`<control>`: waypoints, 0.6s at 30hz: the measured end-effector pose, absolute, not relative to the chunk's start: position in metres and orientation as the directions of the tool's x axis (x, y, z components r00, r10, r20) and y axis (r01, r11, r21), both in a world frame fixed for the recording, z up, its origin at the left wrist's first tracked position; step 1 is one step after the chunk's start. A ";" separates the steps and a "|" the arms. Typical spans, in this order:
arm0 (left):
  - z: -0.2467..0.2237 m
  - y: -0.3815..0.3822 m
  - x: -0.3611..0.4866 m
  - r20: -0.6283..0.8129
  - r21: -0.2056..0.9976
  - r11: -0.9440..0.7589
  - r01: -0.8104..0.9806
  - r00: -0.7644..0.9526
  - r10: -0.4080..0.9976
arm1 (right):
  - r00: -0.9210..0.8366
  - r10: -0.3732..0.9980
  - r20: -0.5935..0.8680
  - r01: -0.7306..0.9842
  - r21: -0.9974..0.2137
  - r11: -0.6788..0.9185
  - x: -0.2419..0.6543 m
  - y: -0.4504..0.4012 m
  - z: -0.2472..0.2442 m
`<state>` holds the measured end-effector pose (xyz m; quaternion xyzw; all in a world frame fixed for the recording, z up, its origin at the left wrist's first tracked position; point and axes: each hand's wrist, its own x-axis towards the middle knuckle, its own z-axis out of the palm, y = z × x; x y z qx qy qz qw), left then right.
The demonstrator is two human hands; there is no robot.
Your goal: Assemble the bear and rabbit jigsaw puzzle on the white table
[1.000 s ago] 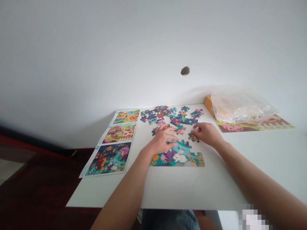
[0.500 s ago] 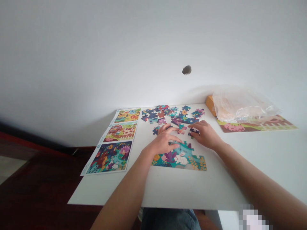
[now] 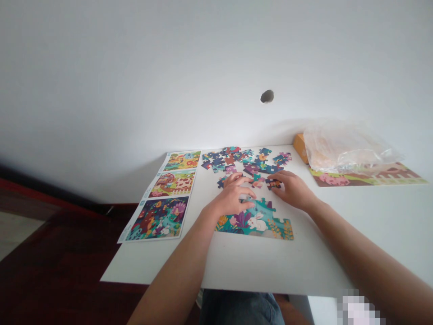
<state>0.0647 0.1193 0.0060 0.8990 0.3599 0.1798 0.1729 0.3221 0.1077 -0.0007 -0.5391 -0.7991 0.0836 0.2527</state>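
A partly joined jigsaw puzzle with a white rabbit and orange plants lies flat in front of me. My left hand rests over its upper left part, fingers spread and curved, hiding that corner. Between the thumb and fingers of my right hand is a dark puzzle piece, just above the joined part. A pink and teal puzzle piece lies between my two hands. Behind them several loose puzzle pieces are spread out, some overlapping.
On the left lies a picture sheet with three printed scenes. A clear plastic bag sits against an orange box at the back right, over a finished farm puzzle. The white table meets a wall with a round hole.
My right hand's fingers have shifted slightly around the dark piece, showing more of its face. My left hand stays nearly in place. The whole view has moved a little.
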 end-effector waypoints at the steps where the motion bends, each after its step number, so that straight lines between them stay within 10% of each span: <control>1: 0.006 0.120 0.065 0.202 0.438 -0.681 0.587 0.674 0.711 | -0.327 0.885 0.330 0.788 -0.423 0.449 0.321 0.107 0.000; 18: 0.008 0.120 0.062 0.137 0.452 -0.669 0.590 0.695 0.706 | -0.309 0.892 0.330 0.820 -0.382 0.426 0.324 0.111 -0.011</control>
